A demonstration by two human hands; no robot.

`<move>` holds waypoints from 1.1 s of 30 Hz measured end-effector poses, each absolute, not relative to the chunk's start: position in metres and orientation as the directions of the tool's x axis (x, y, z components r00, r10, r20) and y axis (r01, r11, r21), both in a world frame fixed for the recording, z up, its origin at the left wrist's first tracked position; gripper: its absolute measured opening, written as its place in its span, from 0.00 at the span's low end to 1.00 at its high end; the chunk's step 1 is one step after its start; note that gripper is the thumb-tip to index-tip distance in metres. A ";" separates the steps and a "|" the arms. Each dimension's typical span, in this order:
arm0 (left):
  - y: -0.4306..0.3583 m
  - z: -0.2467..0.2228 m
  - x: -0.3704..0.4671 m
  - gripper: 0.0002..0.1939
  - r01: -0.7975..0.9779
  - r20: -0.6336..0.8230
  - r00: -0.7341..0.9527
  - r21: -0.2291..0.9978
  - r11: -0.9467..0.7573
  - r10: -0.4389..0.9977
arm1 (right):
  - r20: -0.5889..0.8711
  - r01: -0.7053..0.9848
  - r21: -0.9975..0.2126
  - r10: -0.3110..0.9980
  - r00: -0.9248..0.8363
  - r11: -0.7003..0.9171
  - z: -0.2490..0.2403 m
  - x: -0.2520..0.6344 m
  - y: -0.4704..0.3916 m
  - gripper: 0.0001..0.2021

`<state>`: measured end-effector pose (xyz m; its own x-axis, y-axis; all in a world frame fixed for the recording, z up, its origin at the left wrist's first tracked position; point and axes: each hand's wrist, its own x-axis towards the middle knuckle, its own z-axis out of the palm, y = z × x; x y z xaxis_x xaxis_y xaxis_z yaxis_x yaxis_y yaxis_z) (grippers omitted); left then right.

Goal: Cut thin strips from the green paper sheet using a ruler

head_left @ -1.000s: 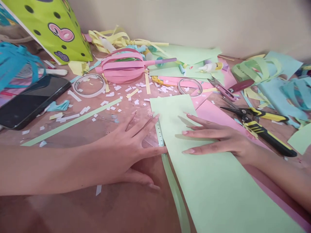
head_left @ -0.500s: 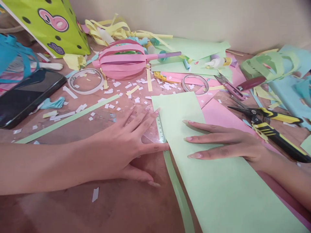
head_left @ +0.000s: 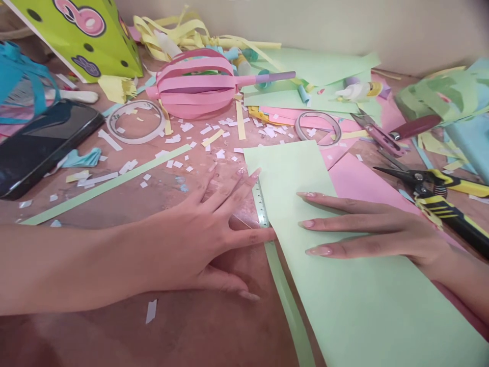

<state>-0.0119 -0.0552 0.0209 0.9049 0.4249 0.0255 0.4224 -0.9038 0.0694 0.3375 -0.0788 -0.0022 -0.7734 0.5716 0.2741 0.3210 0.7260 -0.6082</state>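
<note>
My left hand (head_left: 214, 229) lies with its fingers spread, its fingertips at a clear ruler (head_left: 261, 206) along the left edge of a light green paper sheet (head_left: 359, 300). Flat on that sheet rests my right hand (head_left: 362, 224), fingers outstretched and apart, its thumb hidden. Most of the ruler is covered by my left hand and the sheet. From under the ruler a narrow green paper strip (head_left: 288, 300) runs toward the near edge. Another green strip (head_left: 110, 183) lies on the table beyond my left forearm.
A pink paper lantern (head_left: 196, 84) and two tape rolls (head_left: 135, 122) lie at the back among white scraps. On the right are yellow-black snips (head_left: 431, 191), a pink cutter (head_left: 382, 135) and a glue bottle (head_left: 359, 92). A phone (head_left: 49, 145) sits at left, near a green gift bag (head_left: 95, 46).
The view has shifted slightly, so most things appear a little further right or higher. Both hands keep nearly the same places on the ruler and the sheet.
</note>
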 end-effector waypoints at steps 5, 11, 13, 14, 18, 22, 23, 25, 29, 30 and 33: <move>-0.057 0.012 -0.013 0.42 0.426 0.043 0.901 0.102 -0.899 0.432 | 0.325 0.356 -0.614 0.637 -0.699 0.704 -0.005 0.329 -0.086 0.19; -0.057 0.009 -0.011 0.42 0.420 0.059 0.902 0.115 -0.900 0.428 | 0.307 0.277 -0.591 0.529 -0.791 0.757 -0.001 0.334 -0.076 0.18; -0.057 0.009 -0.011 0.42 0.425 0.057 0.899 0.127 -0.896 0.435 | 0.296 0.279 -0.601 0.533 -0.793 0.749 -0.001 0.335 -0.076 0.18; -0.057 0.008 -0.011 0.42 0.427 0.057 0.898 0.133 -0.895 0.436 | 0.297 0.282 -0.608 0.542 -0.786 0.742 -0.002 0.335 -0.076 0.18; -0.056 0.006 -0.011 0.41 0.433 0.047 0.895 0.151 -0.889 0.444 | 0.296 0.286 -0.627 0.562 -0.773 0.725 -0.003 0.334 -0.078 0.18; -0.056 0.005 -0.013 0.42 0.430 0.050 0.895 0.163 -0.888 0.443 | 0.273 0.298 -0.637 0.570 -0.775 0.710 -0.003 0.336 -0.077 0.19; -0.056 0.005 -0.013 0.42 0.431 0.052 0.894 0.166 -0.887 0.444 | 0.264 0.303 -0.635 0.568 -0.780 0.710 -0.003 0.337 -0.076 0.19; -0.056 0.005 -0.013 0.41 0.433 0.053 0.893 0.172 -0.885 0.447 | 0.247 0.287 -0.621 0.530 -0.812 0.730 -0.003 0.339 -0.072 0.20; -0.057 0.006 -0.014 0.43 0.442 0.049 0.889 0.173 -0.880 0.456 | 0.236 0.226 -0.596 0.437 -0.868 0.770 -0.002 0.344 -0.065 0.23; -0.058 0.006 -0.014 0.43 0.443 0.048 0.888 0.174 -0.880 0.456 | 0.232 0.223 -0.596 0.432 -0.872 0.772 -0.002 0.344 -0.064 0.23; -0.059 0.004 -0.013 0.43 0.444 0.056 0.887 0.179 -0.878 0.459 | 0.224 0.230 -0.595 0.434 -0.873 0.770 -0.002 0.345 -0.064 0.23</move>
